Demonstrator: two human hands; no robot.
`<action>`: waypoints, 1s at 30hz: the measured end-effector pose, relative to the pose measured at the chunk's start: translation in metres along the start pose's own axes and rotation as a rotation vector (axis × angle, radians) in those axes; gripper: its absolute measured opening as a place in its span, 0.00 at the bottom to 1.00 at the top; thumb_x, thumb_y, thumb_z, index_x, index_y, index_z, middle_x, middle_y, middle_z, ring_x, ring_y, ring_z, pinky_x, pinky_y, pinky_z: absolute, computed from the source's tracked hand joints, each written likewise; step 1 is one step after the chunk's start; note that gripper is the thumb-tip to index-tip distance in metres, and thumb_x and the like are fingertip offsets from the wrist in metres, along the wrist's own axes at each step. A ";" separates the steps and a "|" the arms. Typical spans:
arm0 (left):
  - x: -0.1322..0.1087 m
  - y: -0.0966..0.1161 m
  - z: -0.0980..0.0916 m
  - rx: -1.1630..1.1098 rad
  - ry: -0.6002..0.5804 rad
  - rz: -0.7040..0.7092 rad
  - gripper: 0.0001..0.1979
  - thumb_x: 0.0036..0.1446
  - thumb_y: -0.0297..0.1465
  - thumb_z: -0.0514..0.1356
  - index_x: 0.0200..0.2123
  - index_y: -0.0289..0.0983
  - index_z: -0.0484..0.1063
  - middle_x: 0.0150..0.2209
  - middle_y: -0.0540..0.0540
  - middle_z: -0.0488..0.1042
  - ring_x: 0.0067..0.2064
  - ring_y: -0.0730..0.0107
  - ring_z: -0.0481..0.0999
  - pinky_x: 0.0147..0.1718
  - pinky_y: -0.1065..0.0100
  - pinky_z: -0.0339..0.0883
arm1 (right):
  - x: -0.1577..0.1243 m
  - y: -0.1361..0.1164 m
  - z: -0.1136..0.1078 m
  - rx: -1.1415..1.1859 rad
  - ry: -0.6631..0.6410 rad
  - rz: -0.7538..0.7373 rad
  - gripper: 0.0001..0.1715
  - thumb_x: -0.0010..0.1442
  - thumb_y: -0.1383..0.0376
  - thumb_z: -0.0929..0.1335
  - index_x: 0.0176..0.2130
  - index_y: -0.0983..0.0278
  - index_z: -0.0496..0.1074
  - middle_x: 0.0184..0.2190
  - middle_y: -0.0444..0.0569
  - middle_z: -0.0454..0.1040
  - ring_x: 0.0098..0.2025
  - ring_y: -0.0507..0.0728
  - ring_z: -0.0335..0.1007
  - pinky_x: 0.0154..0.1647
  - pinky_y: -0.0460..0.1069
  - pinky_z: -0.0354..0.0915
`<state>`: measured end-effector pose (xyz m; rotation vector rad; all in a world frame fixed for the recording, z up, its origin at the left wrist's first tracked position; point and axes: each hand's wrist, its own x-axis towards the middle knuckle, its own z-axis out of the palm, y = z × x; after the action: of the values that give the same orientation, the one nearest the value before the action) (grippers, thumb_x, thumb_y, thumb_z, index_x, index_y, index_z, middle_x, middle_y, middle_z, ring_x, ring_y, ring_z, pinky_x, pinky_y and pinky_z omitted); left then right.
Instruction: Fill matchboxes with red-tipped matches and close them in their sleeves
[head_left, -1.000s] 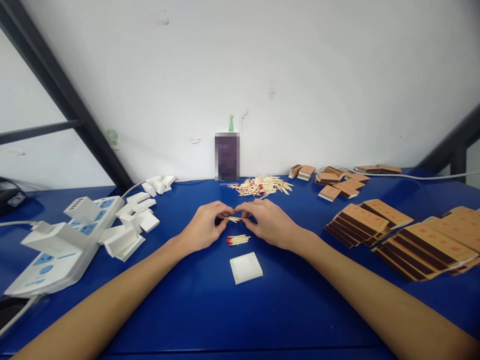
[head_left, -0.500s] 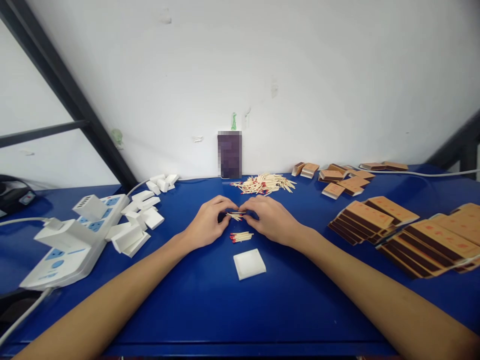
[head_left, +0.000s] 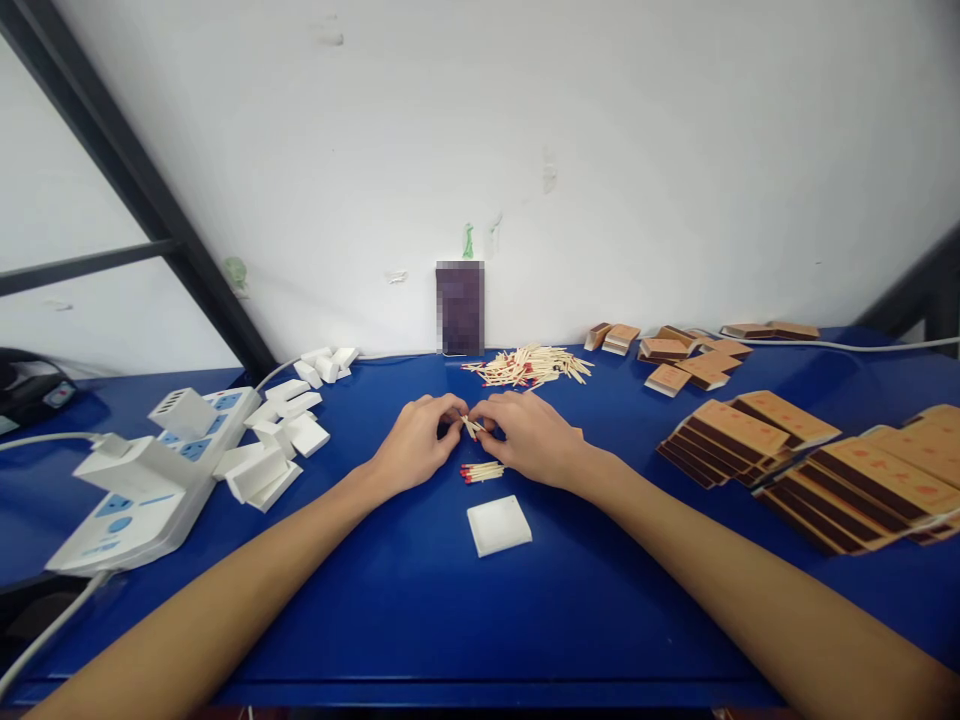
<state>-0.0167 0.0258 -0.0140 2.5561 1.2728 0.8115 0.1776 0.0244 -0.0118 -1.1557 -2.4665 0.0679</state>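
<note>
A few matches (head_left: 471,427) cross one another at a slant between my hands, just above the blue table (head_left: 480,620). My left hand (head_left: 420,440) is closed on them from the left, thumb and fingers curled together. On the other side my right hand (head_left: 529,437) pinches the same matches, its fingertips close to the left ones. Right below lies a small row of red-tipped matches (head_left: 482,472). Nearer to me rests a flat white rectangular piece (head_left: 499,527). Beyond my hands spreads a loose heap of matches (head_left: 534,367).
Brown matchbox sleeves (head_left: 750,430) are stacked at the right, with more small sleeves (head_left: 686,360) scattered behind. White inner trays (head_left: 289,420) lie at the left beside a white power strip (head_left: 157,500) with plugs. A dark pixelated rectangle (head_left: 461,308) leans on the wall.
The matches between my fingers have turned from lying nearly level to a steeper, crossed slant. My right hand has shifted slightly left and down, and a small tan edge now shows behind it.
</note>
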 end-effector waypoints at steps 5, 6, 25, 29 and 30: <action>0.000 0.001 -0.001 -0.043 -0.006 0.021 0.10 0.61 0.24 0.52 0.42 0.40 0.71 0.40 0.50 0.79 0.41 0.66 0.74 0.42 0.64 0.66 | 0.001 -0.002 0.000 0.061 0.014 0.064 0.08 0.60 0.68 0.66 0.39 0.63 0.75 0.30 0.45 0.76 0.33 0.54 0.69 0.33 0.48 0.55; 0.000 0.001 -0.001 -0.043 -0.014 0.024 0.11 0.61 0.25 0.52 0.43 0.40 0.71 0.41 0.50 0.78 0.42 0.66 0.74 0.43 0.63 0.66 | 0.001 -0.003 -0.001 0.091 0.013 0.070 0.08 0.60 0.68 0.66 0.39 0.63 0.75 0.30 0.45 0.76 0.32 0.54 0.69 0.33 0.48 0.55; -0.001 0.002 -0.002 -0.036 -0.110 0.062 0.09 0.62 0.29 0.56 0.45 0.41 0.73 0.44 0.50 0.78 0.44 0.64 0.72 0.47 0.60 0.64 | -0.008 0.009 -0.014 0.041 0.047 0.065 0.14 0.58 0.68 0.66 0.43 0.61 0.76 0.42 0.48 0.80 0.45 0.59 0.74 0.47 0.54 0.66; -0.001 0.003 -0.004 -0.064 -0.097 0.060 0.10 0.61 0.27 0.56 0.43 0.41 0.74 0.41 0.51 0.79 0.40 0.66 0.73 0.42 0.63 0.65 | -0.010 0.008 -0.014 0.009 0.028 0.023 0.15 0.57 0.68 0.66 0.44 0.60 0.76 0.43 0.48 0.80 0.45 0.59 0.74 0.48 0.55 0.66; -0.001 0.003 -0.004 -0.074 -0.090 0.055 0.10 0.60 0.26 0.56 0.43 0.41 0.75 0.40 0.52 0.80 0.39 0.67 0.73 0.41 0.64 0.65 | -0.010 0.008 -0.015 0.006 0.037 0.018 0.15 0.57 0.67 0.66 0.43 0.59 0.77 0.42 0.47 0.80 0.45 0.59 0.75 0.47 0.54 0.66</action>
<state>-0.0172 0.0228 -0.0100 2.5480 1.1304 0.7309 0.1949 0.0199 -0.0034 -1.1666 -2.4224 0.0586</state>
